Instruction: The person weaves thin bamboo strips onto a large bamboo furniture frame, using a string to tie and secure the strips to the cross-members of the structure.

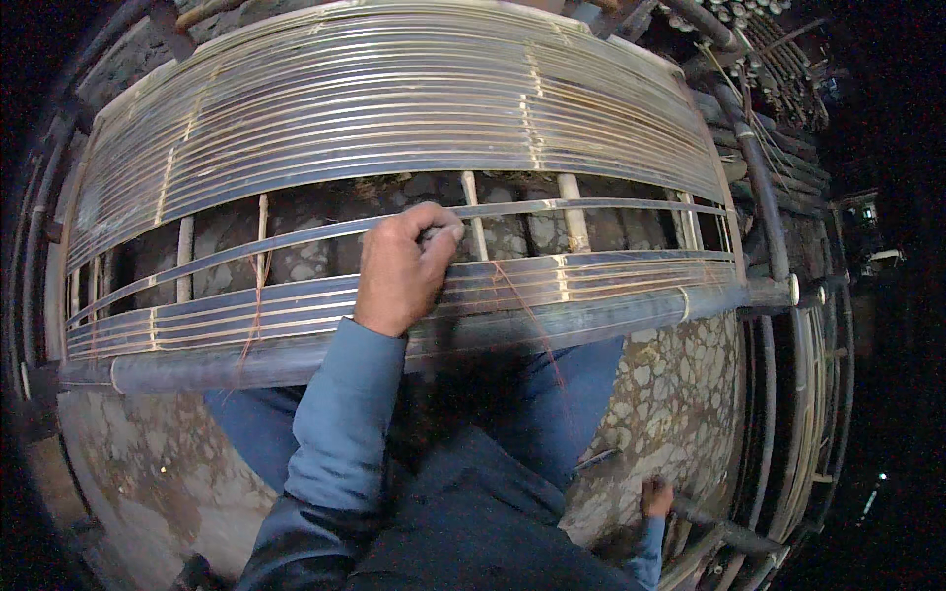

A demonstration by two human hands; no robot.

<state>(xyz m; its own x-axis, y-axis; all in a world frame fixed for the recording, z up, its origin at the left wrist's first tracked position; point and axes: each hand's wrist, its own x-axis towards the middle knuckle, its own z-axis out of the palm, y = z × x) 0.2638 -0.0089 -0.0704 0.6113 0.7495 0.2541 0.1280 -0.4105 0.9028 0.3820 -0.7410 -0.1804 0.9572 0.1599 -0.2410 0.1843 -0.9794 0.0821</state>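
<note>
dark trousers filled the near centre, the left hand [404, 266] clenched around one thin slat [591, 206] of the woven bamboo panel [394, 108] just beyond, while at the near right the half-hidden right hand [656, 497] gripped a dark tool handle [724, 530], its end lost in shadow.
</note>
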